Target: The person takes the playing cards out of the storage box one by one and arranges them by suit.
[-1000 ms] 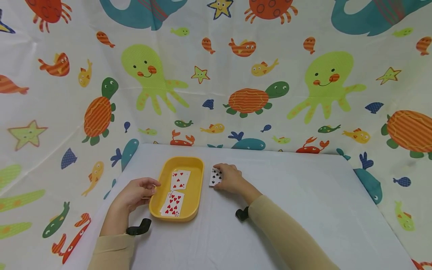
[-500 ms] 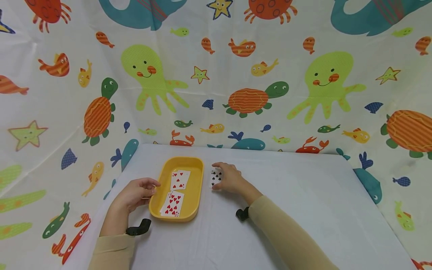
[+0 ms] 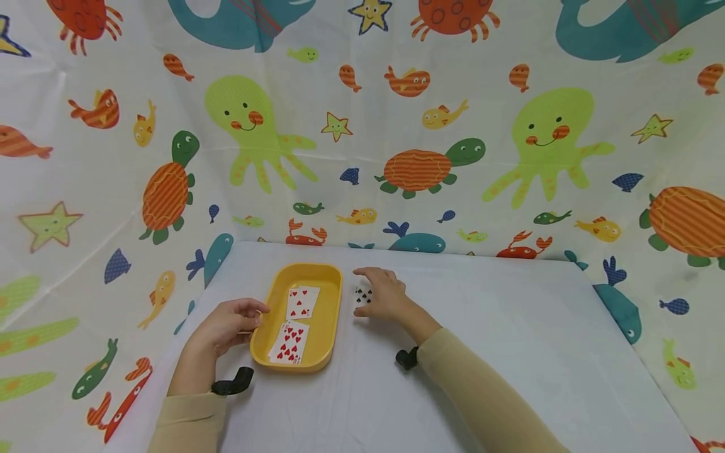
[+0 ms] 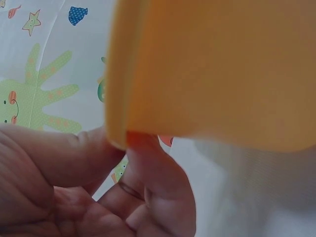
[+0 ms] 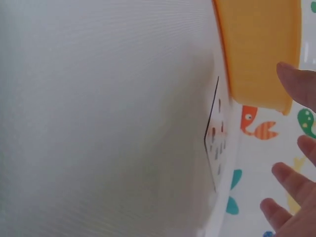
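My left hand (image 3: 226, 322) pinches the left rim of a yellow plastic tray (image 3: 335, 314); the left wrist view shows the thumb and a finger on either side of that rim (image 4: 117, 98). Black-suited playing cards, or a single one, lie just right of the tray; the top playing card (image 3: 364, 296) is partly hidden by my right hand (image 3: 387, 298). Seen from the right wrist, this card (image 5: 217, 140) lies flat on the table, apart from the spread fingertips (image 5: 282, 170) above it.
Inside the tray lie heart cards in two groups, one of smaller-count hearts (image 3: 302, 302) toward the back and one ten-like card (image 3: 291, 343) toward the front. A white cloth (image 3: 510, 352) covers the table. Behind it hangs a sea-animal curtain (image 3: 351, 145).
The thumb and fingers of my right hand have spread apart and come off the black-suited card, which stays on the table. My left hand and the tray have not moved.
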The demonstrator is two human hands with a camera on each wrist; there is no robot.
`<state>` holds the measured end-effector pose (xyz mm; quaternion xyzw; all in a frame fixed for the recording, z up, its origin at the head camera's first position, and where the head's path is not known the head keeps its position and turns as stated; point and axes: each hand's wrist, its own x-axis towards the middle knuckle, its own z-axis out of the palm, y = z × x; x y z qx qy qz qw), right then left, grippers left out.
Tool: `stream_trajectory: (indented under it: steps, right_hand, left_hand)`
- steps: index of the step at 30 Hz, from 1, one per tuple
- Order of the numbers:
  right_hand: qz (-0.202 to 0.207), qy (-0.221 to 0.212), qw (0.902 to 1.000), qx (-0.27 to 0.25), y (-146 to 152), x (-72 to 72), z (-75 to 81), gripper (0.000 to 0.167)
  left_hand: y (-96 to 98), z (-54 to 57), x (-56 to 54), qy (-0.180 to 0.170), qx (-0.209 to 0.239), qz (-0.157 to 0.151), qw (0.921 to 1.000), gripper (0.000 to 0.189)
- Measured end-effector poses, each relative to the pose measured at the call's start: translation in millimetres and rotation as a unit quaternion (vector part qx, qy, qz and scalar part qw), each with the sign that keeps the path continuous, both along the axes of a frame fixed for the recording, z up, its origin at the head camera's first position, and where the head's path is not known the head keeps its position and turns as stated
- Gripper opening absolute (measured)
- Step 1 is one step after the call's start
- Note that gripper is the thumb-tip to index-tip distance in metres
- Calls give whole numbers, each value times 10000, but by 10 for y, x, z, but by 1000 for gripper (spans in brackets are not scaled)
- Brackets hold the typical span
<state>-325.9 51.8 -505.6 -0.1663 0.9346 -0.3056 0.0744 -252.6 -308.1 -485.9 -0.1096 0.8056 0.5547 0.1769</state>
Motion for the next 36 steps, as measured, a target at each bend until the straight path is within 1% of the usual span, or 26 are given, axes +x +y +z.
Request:
stream_trajectory:
  steps: [5,8,16,23,29,36]
  right_hand:
    - [21,235,9997,115,-32,24,54,92]
    - [58,364,9990,250,-74,39,88,93]
    - [124,661,9964,510,-194,117,199,93]
    - [204,776,9956,478,-267,162,262,93]
    - [363,949,9936,503,-342,190,332,88]
    - [428,922,9931,578,-483,237,386,92]
  left_hand:
    - [10,-2,4,11,-39,-34,10000,32]
    - [10,-7,10,-4,-34,8,10000,33]
    - [1,-12,19,0,-20,21,10000,33]
    - [-1,-23,17,27,-22,19,10000,33]
    - [-1,-38,23,12,-6,75,10000,33]
    - [-11,-51,7,22,0,32,10000,33]
